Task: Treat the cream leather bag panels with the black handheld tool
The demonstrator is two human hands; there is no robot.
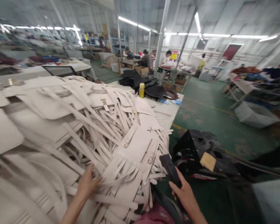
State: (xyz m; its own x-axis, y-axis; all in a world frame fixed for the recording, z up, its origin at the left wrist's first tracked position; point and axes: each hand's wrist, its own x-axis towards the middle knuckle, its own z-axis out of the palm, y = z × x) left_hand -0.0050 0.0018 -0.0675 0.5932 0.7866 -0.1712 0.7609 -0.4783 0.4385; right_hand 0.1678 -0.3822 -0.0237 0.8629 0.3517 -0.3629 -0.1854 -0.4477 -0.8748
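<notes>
A big heap of cream leather panels and straps with small metal buckles (88, 124) covers the table in front of me. My left hand (87, 183) reaches into the near edge of the heap, fingers curled among the straps; whether it grips one I cannot tell. My right hand (185, 194) is closed around a dark, flat, handle-like tool (170, 169) held upright beside the heap's right edge. One cream panel with buckled straps (137, 146) lies on top, between the two hands.
A black bin (200, 155) sits on the green floor right of the table. A yellow bottle (142, 90) and black pieces (151, 85) lie at the table's far end. Other people work at distant tables. A white crate (254, 115) stands at right.
</notes>
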